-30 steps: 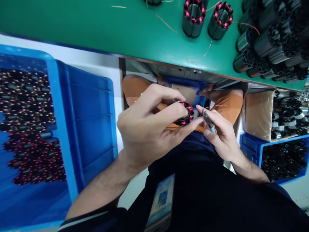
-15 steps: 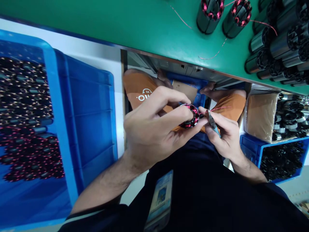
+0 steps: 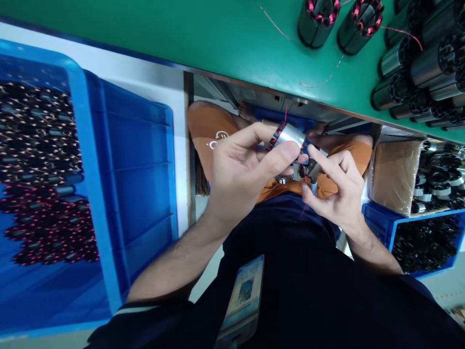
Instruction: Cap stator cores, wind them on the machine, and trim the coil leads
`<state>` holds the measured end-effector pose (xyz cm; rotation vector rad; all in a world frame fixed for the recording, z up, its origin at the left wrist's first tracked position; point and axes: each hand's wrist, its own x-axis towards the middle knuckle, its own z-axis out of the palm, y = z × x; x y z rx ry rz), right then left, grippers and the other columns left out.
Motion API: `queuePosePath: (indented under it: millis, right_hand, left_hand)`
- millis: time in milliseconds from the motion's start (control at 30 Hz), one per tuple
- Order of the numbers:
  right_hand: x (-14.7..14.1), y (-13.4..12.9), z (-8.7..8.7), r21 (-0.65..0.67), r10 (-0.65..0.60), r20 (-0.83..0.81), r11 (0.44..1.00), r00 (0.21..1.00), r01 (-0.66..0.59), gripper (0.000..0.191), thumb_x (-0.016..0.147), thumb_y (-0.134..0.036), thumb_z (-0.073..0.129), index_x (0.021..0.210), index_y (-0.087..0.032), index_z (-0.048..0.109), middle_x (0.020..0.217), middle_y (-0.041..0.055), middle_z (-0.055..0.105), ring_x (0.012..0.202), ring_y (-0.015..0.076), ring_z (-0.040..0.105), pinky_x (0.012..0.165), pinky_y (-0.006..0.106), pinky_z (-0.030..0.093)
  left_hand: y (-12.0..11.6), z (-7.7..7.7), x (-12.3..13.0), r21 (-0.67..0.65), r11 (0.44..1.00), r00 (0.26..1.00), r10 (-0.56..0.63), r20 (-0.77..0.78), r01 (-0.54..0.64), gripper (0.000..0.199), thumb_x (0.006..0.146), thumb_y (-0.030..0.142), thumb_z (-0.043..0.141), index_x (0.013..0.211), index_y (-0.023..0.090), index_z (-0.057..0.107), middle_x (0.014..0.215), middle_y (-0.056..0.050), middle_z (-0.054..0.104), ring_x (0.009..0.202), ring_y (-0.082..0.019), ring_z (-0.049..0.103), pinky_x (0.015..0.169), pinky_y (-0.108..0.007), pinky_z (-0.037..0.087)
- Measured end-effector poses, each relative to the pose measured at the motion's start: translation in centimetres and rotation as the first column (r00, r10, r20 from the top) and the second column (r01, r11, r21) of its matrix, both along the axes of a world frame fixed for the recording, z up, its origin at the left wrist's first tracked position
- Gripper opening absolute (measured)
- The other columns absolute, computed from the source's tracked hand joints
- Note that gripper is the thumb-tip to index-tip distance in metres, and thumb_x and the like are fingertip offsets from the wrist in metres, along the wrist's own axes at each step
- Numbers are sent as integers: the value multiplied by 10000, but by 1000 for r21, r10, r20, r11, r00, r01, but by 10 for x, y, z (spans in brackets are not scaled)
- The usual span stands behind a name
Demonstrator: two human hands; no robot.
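My left hand (image 3: 241,169) grips a motor stator (image 3: 291,135) between thumb and fingers. Its silver side faces up, and its black end with red windings points to the upper left. A red wire (image 3: 286,114) sticks up from that end; another hangs below the stator. My right hand (image 3: 336,186) is just right of the stator, index fingertip close to its lower end. A small hand tool with a light-blue handle (image 3: 313,186) and dark metal end is held in this hand, partly hidden by the fingers. I cannot make out its exact kind.
Two wound stators (image 3: 359,26) stand on the green table (image 3: 218,43), near loose wire and several stacked silver cores (image 3: 395,87). A blue bin (image 3: 85,194) of wound stators is at left. At right are a carton (image 3: 394,177) and a blue crate (image 3: 394,232) of black parts.
The stator has turned in my left hand, from its wound end facing me to its silver side showing. My right hand's fingers have opened somewhat, and the tool has swung lower behind them.
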<state>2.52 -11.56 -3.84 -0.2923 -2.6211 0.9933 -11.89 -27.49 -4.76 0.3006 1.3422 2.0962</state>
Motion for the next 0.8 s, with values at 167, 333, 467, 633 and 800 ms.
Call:
queuePosePath:
  millis: [167,333,467,633,800]
  right_hand:
    - [-3,-4,1,97,-92,6,991,996,91,480,1084,-417,778,1560,-380,824,977,64,671,908,259,633,814,464,672]
    - [-3,-2,2,70,-92,-4,993,996,92,448,1136,-446,749,1579,-418,808,969,56,664,909,259,648,833,483,691]
    - [-2,1,-1,62,-67,-27,996,997,69,465,1149,-421,766,1613,-418,795,962,36,636,884,227,655,798,427,677]
    - [1,3,-2,-61,-32,-36,998,999,30,513,1144,-386,797,1653,-446,771,996,24,609,887,201,648,784,373,658]
    - [-1,11,-5,-150,17,62,989,998,-8,501,1154,-367,777,1654,-405,777,968,10,590,866,182,619,799,340,643]
  left_hand:
    - [9,7,5,33,999,999,32,-22,-32,321,958,559,1032,903,276,892,905,15,818,779,-101,790,704,-177,717]
    - [12,10,9,34,999,1000,26,-10,-25,369,943,594,1034,897,262,878,909,7,801,784,-105,775,709,-185,721]
    - [14,10,10,24,1000,1000,19,-5,-18,375,953,576,1027,887,247,859,916,5,798,799,-110,772,718,-197,722]
    - [12,13,11,-37,999,999,32,-2,-32,451,928,637,1031,875,236,830,912,4,796,808,-127,782,711,-224,725]
    - [16,-5,18,-82,990,993,117,18,-115,498,936,696,1000,928,233,817,937,-8,810,807,-139,803,739,-246,746]
